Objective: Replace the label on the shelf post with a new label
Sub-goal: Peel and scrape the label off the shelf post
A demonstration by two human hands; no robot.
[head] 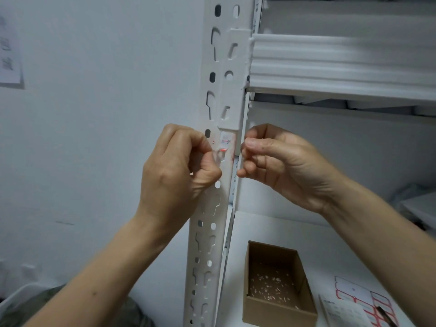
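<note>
1. Two hands meet at a white slotted shelf post point(213, 161) that runs from top to bottom through the middle of the head view.
2. On the post's front face, just below a bracket plate, sits the label point(225, 143), white with red print, its lower part torn or partly peeled.
3. Left of the post, the left hand point(179, 171) is curled closed, thumb and fingertips pinching a thin clear strip point(218, 156) that lies against the post just below the label.
4. Right of the post, the right hand point(278, 166) is also closed, fingers folded in and thumb pressed to the forefinger beside the post's edge; whether it grips anything cannot be told.
5. Right of the post and above the hands, a white ribbed shelf beam point(330, 64) joins it.
6. Right of the post and below the hands lies a white shelf board point(295, 234).
7. On that board, near the post's foot, stands an open cardboard box point(278, 286) with small white and pink scraps on its bottom.
8. Further right of the box lies a sheet of red-bordered labels point(368, 300), with a printed paper over its lower left corner.
9. Left of the post is a plain pale wall point(106, 102), with a paper notice point(9, 55) at the frame's far left edge.
</note>
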